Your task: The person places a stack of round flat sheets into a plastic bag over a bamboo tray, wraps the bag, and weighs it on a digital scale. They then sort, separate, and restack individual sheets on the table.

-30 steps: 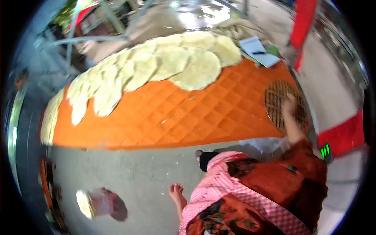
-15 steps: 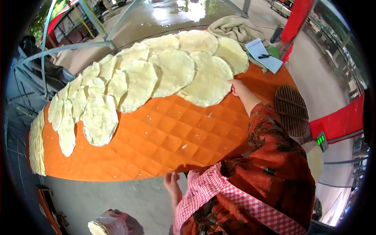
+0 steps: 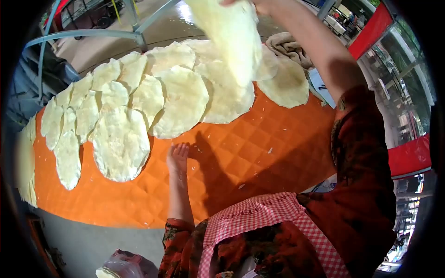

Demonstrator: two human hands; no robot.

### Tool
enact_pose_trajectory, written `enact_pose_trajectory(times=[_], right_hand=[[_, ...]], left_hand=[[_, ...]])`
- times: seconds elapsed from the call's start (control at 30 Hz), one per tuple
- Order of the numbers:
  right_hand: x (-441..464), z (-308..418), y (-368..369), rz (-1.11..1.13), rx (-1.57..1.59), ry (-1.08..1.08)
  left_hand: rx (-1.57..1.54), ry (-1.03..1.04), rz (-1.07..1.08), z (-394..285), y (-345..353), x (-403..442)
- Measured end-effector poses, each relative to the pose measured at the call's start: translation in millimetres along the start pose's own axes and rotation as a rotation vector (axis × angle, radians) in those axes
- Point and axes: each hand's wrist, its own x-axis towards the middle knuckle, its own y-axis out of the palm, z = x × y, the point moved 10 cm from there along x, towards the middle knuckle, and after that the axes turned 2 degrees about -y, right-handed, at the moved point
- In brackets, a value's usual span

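Observation:
A pale, thin round flatbread [image 3: 234, 41] hangs from my right hand [image 3: 252, 3], raised at the top of the view and partly cut off by the frame's edge. The fingers pinch the sheet's upper edge, and its lower end dangles above the other sheets. My left hand [image 3: 177, 160] is over the orange quilted cloth [image 3: 227, 162], fingers stretched out and holding nothing. Just beyond it lies a large flatbread [image 3: 181, 102], overlapping others in rows. Another flatbread [image 3: 121, 143] lies to the left of that hand, and one more [image 3: 285, 83] is at the far right.
A stack of flatbreads [image 3: 28, 180] stands at the table's left end. A crumpled beige cloth [image 3: 289, 48] and a pale blue paper [image 3: 321, 85] lie at the back right, partly behind my right arm. A plastic bag [image 3: 123, 265] is on the floor; metal bars [image 3: 85, 33] frame the back.
My right hand has lifted the flatbread whose edge it was pinching off the cloth, raising it high. My left hand has come up from beside the table edge to over the cloth, fingers extended.

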Motion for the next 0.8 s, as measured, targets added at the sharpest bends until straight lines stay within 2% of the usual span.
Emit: enact_pose_trajectory(times=[0.03, 0.13, 0.17, 0.2, 0.23, 0.27, 0.33, 0.37, 0.4, 0.43, 0.47, 0.5, 0.53, 0.57, 0.6, 0.7, 0.8], right_hand=[[22, 8, 0, 0.117, 0.077, 0.012], [82, -35, -5, -0.089, 0.257, 0.023], [60, -52, 20, -0.111, 0.389, 0.091], [74, -91, 35, -0.1, 0.541, 0.056], [58, -113, 51, -0.185, 0.422, 0.018], [96, -195, 69, -0.126, 0.485, 0.086], [86, -266, 133, -0.189, 0.512, 0.198], [78, -294, 160, -0.24, 0.456, 0.245], [91, -353, 182, -0.237, 0.331, 0.203], [81, -382, 198, -0.226, 0.13, 0.344], [60, -369, 200, -0.393, 0.242, 0.26], [56, -399, 193, -0.424, -0.084, 0.457], [55, -422, 188, -0.511, -0.171, 0.558], [48, -413, 181, -0.573, -0.042, 0.535], [41, -414, 170, -0.726, -0.006, 0.509], [39, -394, 163, -0.635, 0.112, 0.582], [63, -415, 185, -0.425, 0.239, 0.511]], left_hand=[[-0.024, 0.0, -0.011, -3, 2, 12], [-0.058, 0.012, -0.082, -16, 8, 35], [-0.076, 0.003, -0.096, -17, 10, 34], [-0.094, -0.006, -0.113, -18, 10, 33], [-0.115, -0.008, -0.134, -16, 8, 35], [-0.132, -0.008, -0.07, -13, 13, 40], [-0.149, 0.024, 0.025, -20, 10, 39], [-0.162, 0.037, -0.01, -24, 3, 35], [-0.171, 0.037, -0.032, -25, 5, 33], [-0.17, 0.015, -0.036, -22, 9, 38], [-0.164, 0.007, 0.012, -19, 5, 46], [-0.148, 0.033, 0.085, -18, 1, 58], [-0.064, 0.055, 0.064, -24, 20, 50], [0.003, 0.037, -0.076, -24, 14, 54], [-0.005, 0.019, -0.175, -25, 18, 54], [0.099, -0.05, -0.178, -27, 10, 87], [0.12, -0.088, -0.204, -23, 22, 98]])
